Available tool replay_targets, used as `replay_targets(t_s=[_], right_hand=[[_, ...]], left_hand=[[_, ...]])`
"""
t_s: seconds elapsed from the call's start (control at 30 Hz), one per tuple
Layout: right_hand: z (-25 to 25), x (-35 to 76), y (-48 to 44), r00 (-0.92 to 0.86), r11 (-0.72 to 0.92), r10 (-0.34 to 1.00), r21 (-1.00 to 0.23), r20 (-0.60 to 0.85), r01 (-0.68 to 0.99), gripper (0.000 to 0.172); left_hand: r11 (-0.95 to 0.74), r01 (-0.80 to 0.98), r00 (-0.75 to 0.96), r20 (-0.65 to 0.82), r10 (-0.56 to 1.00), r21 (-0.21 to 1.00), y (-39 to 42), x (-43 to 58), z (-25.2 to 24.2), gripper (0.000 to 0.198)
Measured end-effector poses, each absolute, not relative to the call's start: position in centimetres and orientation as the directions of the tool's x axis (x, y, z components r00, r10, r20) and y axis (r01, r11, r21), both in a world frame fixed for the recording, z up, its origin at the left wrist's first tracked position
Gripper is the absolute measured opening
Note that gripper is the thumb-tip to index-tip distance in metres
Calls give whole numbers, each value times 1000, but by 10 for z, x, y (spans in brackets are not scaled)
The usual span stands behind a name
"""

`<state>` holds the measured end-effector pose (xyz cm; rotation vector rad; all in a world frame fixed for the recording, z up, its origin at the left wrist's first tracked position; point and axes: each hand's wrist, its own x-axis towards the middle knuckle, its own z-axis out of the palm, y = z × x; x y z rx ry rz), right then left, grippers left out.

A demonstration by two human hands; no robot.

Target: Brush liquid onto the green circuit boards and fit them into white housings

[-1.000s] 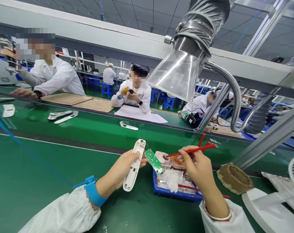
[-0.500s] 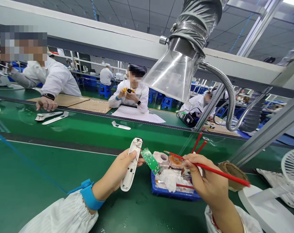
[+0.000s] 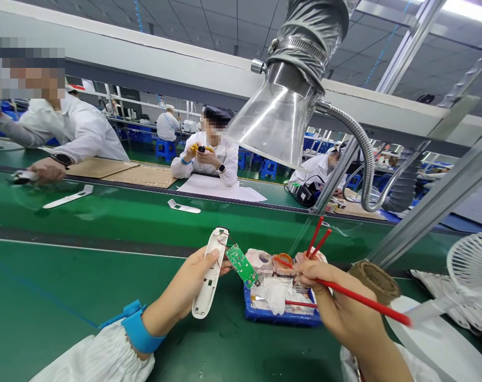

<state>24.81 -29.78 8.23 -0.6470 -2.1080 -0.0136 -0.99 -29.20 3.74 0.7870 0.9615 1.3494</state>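
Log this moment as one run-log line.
left grip: white plastic elongated housing, wired green circuit board | right grip: slender red rod | nearby: blue plastic tray

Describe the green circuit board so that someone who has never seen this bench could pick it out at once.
On the green workbench, find the blue tray in front of the person. Just left of it, the left hand grips a long white plastic housing. The green circuit board sits by the housing's far end, set apart by the thin wires that tie it to the housing.
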Motion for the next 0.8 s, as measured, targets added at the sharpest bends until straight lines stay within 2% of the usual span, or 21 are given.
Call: replay_targets(t_s=[0.1, 0.27, 0.37, 0.5, 0.57, 0.67, 0.73, 0.8], right_hand=[[82, 247, -295, -483, 853, 468, -234, 740, 467, 20], [81, 246, -293, -412, 864, 432, -236, 803, 445, 20], [81, 245, -292, -402, 834, 477, -259, 782, 487, 16], [83, 242, -293, -276, 802, 434, -228, 858, 553, 12], [83, 241, -293, -290, 823, 407, -211, 866, 527, 12], [82, 242, -293, -347, 835, 435, -227, 831, 501, 10], [81, 245, -296, -281, 815, 446, -256, 850, 520, 10], [79, 247, -303, -117, 826, 402, -304, 908, 475, 17]], left_hand=[[95, -423, -28, -118, 993, 901, -293, -9, 36, 31], [100, -406, -23, -119, 993, 908, -293, -10, 34, 31], [109, -405, -26, -131, 991, 908, -292, -10, 34, 31], [108, -401, -32, -131, 991, 910, -292, -10, 35, 33], [109, -399, -25, -129, 991, 911, -293, -10, 37, 34], [102, -401, -19, -119, 993, 910, -294, -10, 38, 33], [100, -399, -17, -116, 993, 912, -295, -9, 38, 34], [102, -391, -13, -116, 993, 915, -296, -8, 37, 37]])
